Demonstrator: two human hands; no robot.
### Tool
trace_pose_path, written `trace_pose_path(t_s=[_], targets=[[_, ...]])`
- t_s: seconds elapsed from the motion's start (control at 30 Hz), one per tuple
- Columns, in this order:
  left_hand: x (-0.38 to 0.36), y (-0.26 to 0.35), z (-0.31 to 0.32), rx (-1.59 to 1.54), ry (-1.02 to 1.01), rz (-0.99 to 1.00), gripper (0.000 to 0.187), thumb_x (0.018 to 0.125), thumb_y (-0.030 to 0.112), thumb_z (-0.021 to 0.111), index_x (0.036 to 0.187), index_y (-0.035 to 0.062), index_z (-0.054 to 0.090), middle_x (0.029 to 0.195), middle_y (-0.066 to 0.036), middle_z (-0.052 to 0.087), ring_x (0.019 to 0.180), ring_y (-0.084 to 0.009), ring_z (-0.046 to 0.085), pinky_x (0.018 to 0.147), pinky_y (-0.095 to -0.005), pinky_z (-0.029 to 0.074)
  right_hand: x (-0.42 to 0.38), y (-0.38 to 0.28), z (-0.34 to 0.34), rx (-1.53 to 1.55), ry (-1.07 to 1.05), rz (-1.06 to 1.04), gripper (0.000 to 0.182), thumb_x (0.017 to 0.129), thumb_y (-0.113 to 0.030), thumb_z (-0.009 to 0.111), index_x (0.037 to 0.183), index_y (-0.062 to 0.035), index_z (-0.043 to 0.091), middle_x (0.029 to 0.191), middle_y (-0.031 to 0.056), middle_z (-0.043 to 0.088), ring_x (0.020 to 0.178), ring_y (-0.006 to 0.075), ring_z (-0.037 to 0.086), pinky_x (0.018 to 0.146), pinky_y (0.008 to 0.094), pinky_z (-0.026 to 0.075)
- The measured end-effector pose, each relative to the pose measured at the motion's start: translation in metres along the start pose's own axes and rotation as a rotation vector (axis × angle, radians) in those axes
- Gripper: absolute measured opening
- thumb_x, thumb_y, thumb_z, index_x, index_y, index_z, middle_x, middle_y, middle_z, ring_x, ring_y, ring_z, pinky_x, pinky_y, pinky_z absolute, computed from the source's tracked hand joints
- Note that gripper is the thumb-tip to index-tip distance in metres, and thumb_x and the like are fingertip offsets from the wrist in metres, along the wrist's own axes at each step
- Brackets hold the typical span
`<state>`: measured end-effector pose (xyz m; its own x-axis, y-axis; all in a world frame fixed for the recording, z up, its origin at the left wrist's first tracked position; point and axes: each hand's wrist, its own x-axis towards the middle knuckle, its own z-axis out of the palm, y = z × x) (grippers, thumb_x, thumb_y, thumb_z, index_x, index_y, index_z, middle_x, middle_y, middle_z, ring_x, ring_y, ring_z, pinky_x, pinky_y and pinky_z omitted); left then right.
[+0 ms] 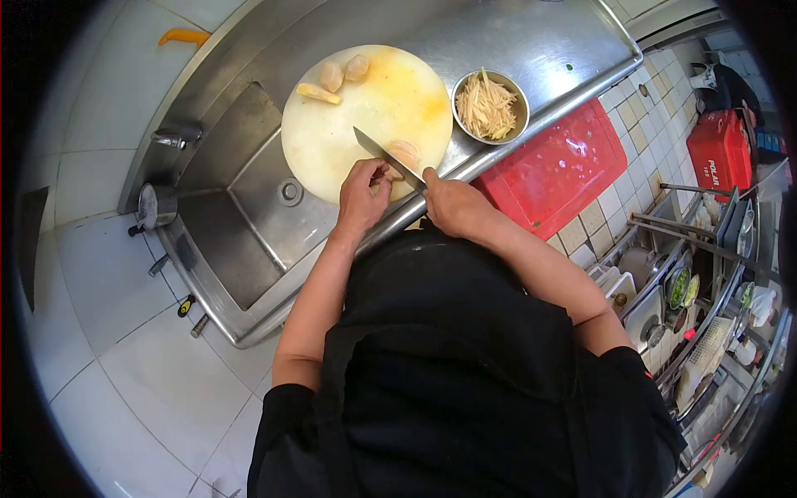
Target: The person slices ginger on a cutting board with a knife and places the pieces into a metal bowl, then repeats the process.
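Note:
My right hand (452, 205) is closed round the handle of a kitchen knife (380, 153), whose blade slants up and left across the round white cutting board (332, 137). My left hand (365, 197) has its fingers curled at the board's near edge, gripping a pale piece that looks like ginger (393, 172) close to the blade. Right beyond the blade lie pale pinkish slices (404, 153). Several peeled chunks (331, 76) sit at the far left of the board. A metal bowl (526, 116) of thin pale shreds (486, 106) stands to the right.
The board rests partly over a steel sink (224, 220) with a tap (170, 139) at its left. A red lid or bin (556, 170) is below the counter edge on the right. Farther right are a red box (721, 153) and a rack (697, 241) of containers.

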<state>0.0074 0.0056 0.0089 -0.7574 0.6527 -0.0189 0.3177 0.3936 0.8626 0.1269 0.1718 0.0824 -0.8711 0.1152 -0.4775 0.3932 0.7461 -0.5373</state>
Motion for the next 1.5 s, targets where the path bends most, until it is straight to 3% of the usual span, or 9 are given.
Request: trace_pose_path(t_s=[0.1,0.37,0.43,0.8,1.03,1.43,1.5], targets=[[0.001,0.005,-0.002,0.031,-0.009,-0.022,0.027,0.091,0.007,0.070,0.115,-0.0022,0.063,0.107,-0.014,0.066,0.095,-0.0232,0.071,0.087,-0.0328,0.057,-0.010,0.001,0.000,0.005,0.103,-0.098,0.022,0.100,-0.014,0.049,0.110,0.0045,0.043,0.076,0.0299,0.065,0.076,0.0490,0.065,0.070,0.0586,0.050],[-0.001,0.004,-0.003,0.030,0.007,-0.014,0.027,0.088,0.007,0.067,0.114,-0.0034,0.064,0.103,-0.017,0.067,0.089,-0.0260,0.070,0.083,-0.0344,0.057,-0.038,-0.006,-0.016,0.003,0.053,-0.038,0.019,0.097,-0.009,0.043,0.110,0.0049,0.046,0.081,0.0314,0.067,0.082,0.0485,0.067,0.074,0.0587,0.052],[-0.001,0.002,-0.002,0.024,-0.008,-0.061,0.028,0.090,0.008,0.069,0.116,-0.0024,0.064,0.107,-0.015,0.069,0.096,-0.0242,0.072,0.088,-0.0337,0.057,-0.038,-0.006,-0.017,-0.001,0.046,-0.037,0.018,0.097,-0.008,0.042,0.109,0.0049,0.046,0.080,0.0313,0.066,0.082,0.0486,0.067,0.074,0.0589,0.052],[-0.002,0.003,-0.002,0.015,-0.001,-0.058,0.028,0.089,0.006,0.068,0.116,-0.0024,0.064,0.106,-0.015,0.069,0.097,-0.0243,0.071,0.089,-0.0338,0.057,-0.029,-0.008,-0.016,-0.003,0.051,-0.064,0.018,0.098,-0.010,0.044,0.106,0.0061,0.045,0.075,0.0306,0.065,0.078,0.0490,0.067,0.073,0.0580,0.052],[-0.003,0.001,-0.002,-0.004,0.010,-0.024,0.027,0.089,0.006,0.068,0.115,-0.0025,0.064,0.106,-0.015,0.069,0.095,-0.0239,0.071,0.088,-0.0342,0.057,-0.028,-0.009,-0.017,0.041,0.032,-0.059,0.021,0.101,-0.014,0.047,0.108,0.0052,0.042,0.080,0.0325,0.064,0.080,0.0509,0.064,0.073,0.0594,0.048],[-0.004,0.000,-0.002,0.004,-0.007,-0.044,0.026,0.091,0.007,0.068,0.114,-0.0043,0.064,0.106,-0.017,0.068,0.095,-0.0254,0.072,0.088,-0.0343,0.058,-0.038,-0.014,-0.013,-0.066,0.117,-0.084,0.017,0.096,-0.008,0.047,0.108,0.0046,0.046,0.071,0.0276,0.065,0.071,0.0457,0.067,0.066,0.0558,0.053],[-0.003,0.000,-0.002,-0.001,-0.008,-0.054,0.027,0.091,0.008,0.068,0.114,-0.0044,0.064,0.106,-0.017,0.068,0.095,-0.0255,0.072,0.088,-0.0343,0.058,-0.039,-0.013,-0.013,-0.053,0.140,-0.084,0.019,0.099,-0.012,0.050,0.107,0.0029,0.041,0.069,0.0272,0.062,0.068,0.0479,0.063,0.064,0.0583,0.049]])
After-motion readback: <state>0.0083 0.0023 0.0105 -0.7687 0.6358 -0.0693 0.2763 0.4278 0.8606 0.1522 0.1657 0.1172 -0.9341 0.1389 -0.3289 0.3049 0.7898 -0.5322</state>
